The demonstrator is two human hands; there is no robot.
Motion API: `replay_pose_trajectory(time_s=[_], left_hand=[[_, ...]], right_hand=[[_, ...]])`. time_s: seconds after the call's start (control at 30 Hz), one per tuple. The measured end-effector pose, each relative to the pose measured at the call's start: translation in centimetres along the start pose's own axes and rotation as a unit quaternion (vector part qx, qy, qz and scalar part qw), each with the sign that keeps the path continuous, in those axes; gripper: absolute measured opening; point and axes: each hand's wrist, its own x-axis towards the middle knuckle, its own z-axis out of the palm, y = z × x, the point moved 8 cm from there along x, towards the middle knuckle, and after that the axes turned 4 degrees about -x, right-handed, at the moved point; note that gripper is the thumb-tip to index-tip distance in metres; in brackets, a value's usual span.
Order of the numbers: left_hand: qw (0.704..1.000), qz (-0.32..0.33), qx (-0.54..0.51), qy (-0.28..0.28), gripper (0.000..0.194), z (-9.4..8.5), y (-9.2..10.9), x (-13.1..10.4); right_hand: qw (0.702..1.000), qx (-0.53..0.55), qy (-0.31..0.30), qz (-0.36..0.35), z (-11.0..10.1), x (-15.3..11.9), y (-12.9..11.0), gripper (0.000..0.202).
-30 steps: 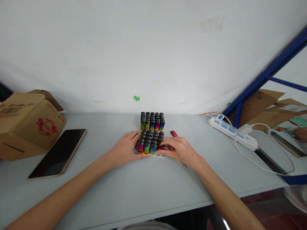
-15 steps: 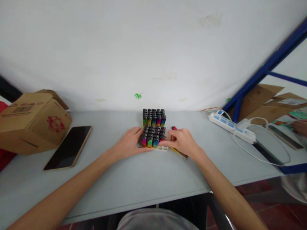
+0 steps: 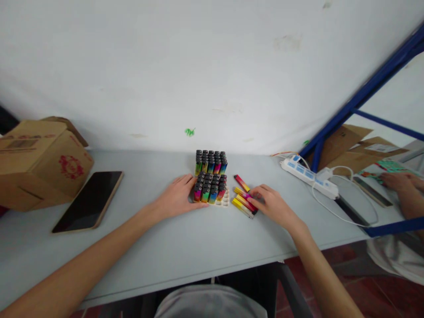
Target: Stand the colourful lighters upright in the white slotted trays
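Observation:
Upright lighters with black tops and bright coloured bodies (image 3: 206, 194) stand in rows in a white tray (image 3: 226, 199) with round-edged slots; several slots at its right side hold nothing. My left hand (image 3: 179, 196) is closed around the tray's left side, thumb along the front edge. Several loose lighters in yellow, red and magenta (image 3: 243, 206) lie flat to the right of the tray. My right hand (image 3: 270, 203) is over them, its fingertips and thumb closed on the end of one lighter (image 3: 245, 194). Another red-yellow lighter (image 3: 241, 182) lies just behind.
A second block of upright lighters (image 3: 211, 164) stands behind the tray, near the wall. On the left are a dark-screened phone or tablet (image 3: 88, 201) and a cardboard box (image 3: 46, 163). To the right lie a white power strip (image 3: 309, 176) with cables and a blue frame (image 3: 364, 99); another person's hands (image 3: 394, 180) are beyond it.
My right hand has left the tray's front right and moved right to the loose lighters, uncovering them. A red lighter now stands in the front row there. My left hand stays at the tray.

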Motion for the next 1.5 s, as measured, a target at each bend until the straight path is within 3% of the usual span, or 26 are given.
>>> replay_pose_trajectory(time_s=[0.2, 0.3, 0.4, 0.47, 0.53, 0.6, 0.73, 0.8, 0.93, 1.03, 1.2, 1.5], left_hand=[[1.000, -0.009, 0.021, 0.000, 0.060, 0.1, 0.5, 0.0], [1.000, -0.004, 0.018, 0.001, 0.061, 0.1, 0.5, 0.0], [1.000, 0.003, 0.007, 0.004, 0.062, 0.0, 0.4, 0.0], [1.000, 0.003, 0.002, 0.006, 0.061, -0.1, 0.3, -0.1], [1.000, -0.001, 0.000, 0.008, 0.061, -0.1, 0.1, -0.1], [1.000, -0.003, 0.004, 0.006, 0.063, -0.1, 0.0, -0.1], [1.000, 0.002, 0.005, 0.005, 0.063, -0.1, 0.0, -0.2], [1.000, 0.001, 0.004, 0.007, 0.059, -0.1, -0.1, -0.3], [1.000, 0.000, 0.005, 0.015, 0.057, -0.1, -0.3, -0.3], [1.000, -0.001, 0.001, 0.016, 0.059, 0.0, -0.5, -0.3], [1.000, 0.003, -0.010, 0.022, 0.062, 0.1, -0.9, -0.4], [1.000, -0.003, -0.010, 0.007, 0.064, 0.2, -1.0, -0.4]], right_hand=[[0.999, 0.028, 0.038, 0.009, -0.2, -0.6, 0.6, 0.019], [0.984, 0.129, 0.117, 0.036, -1.5, -0.1, 0.7, 0.030], [0.934, 0.273, 0.219, 0.075, -3.2, 1.1, 0.6, 0.043], [0.890, 0.377, 0.244, 0.073, -4.0, 2.7, -0.3, 0.046], [0.856, 0.462, 0.225, 0.053, -4.3, 4.9, -1.8, 0.048], [0.845, 0.504, 0.174, 0.038, -4.0, 7.1, -3.6, 0.052], [0.864, 0.498, 0.065, 0.038, -1.4, 9.6, -5.9, 0.062], [0.884, 0.463, 0.041, 0.039, 0.3, 9.8, -6.2, 0.066], [0.932, 0.357, 0.064, 0.021, 2.0, 8.8, -6.2, 0.071], [0.951, 0.297, 0.081, 0.030, 2.3, 8.0, -6.1, 0.075], [0.963, 0.244, 0.104, 0.043, 2.2, 7.5, -6.5, 0.072], [0.979, 0.165, 0.117, 0.008, 2.0, 7.4, -6.7, 0.046]])
